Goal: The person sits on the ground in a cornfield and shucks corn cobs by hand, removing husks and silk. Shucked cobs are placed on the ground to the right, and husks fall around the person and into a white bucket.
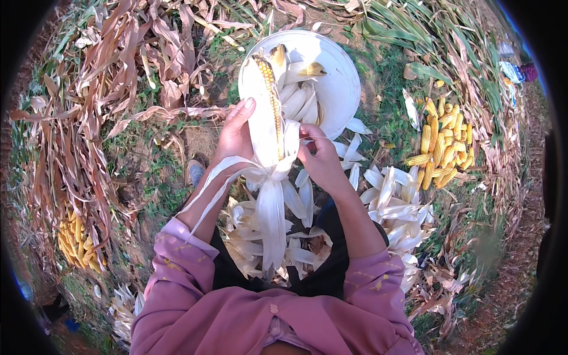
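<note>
My left hand point(237, 133) is closed around the left side of an ear of corn point(271, 91), whose yellow kernels show through a gap in its pale husk. At the ear's lower right, my right hand point(317, 151) pinches a strip of husk point(291, 137) between thumb and fingers. Long husk strips point(271, 217) hang from the base of the ear, and thin ones lie across my left wrist. Beyond my hands, a white bucket point(344, 84) holds several ears in their husks point(301, 104).
Husked yellow cobs point(443, 142) are heaped at right, others point(80, 242) at lower left. Loose husks point(390, 199) lie right of my legs and between them. Dry stalks and leaves point(128, 57) cover the upper left; greener stalks point(408, 31) lie at upper right.
</note>
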A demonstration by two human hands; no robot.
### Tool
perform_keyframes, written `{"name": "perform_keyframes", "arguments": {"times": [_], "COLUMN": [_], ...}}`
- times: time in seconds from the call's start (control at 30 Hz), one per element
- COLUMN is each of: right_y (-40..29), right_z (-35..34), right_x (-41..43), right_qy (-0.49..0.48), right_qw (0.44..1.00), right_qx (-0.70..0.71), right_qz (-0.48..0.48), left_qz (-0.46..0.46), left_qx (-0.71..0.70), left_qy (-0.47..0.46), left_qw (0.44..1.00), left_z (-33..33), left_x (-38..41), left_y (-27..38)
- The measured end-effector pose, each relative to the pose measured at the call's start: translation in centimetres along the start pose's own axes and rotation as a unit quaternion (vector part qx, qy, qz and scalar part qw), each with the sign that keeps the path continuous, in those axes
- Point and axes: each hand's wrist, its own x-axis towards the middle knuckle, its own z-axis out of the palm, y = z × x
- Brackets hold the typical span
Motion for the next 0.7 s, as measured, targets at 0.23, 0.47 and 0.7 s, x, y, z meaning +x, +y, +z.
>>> {"name": "perform_keyframes", "arguments": {"times": [0.23,0.47,0.7], "right_y": [-1.2,-0.7,-0.3], "right_z": [-2.1,1.2,0.3], "right_x": [1.2,0.4,0.6], "right_qy": [0.202,0.059,0.075], "right_qw": [0.973,0.993,0.991], "right_qx": [0.107,0.098,0.111], "right_qz": [-0.014,0.0,0.004], "left_qz": [0.017,-0.005,-0.009], "left_qx": [0.08,0.121,0.11], "left_qy": [-0.009,-0.039,-0.044], "left_qw": [0.997,0.992,0.993], "left_z": [-0.2,0.7,0.8], "left_x": [-0.1,-0.5,-0.4], "left_y": [-0.5,-1.6,-1.8]}}
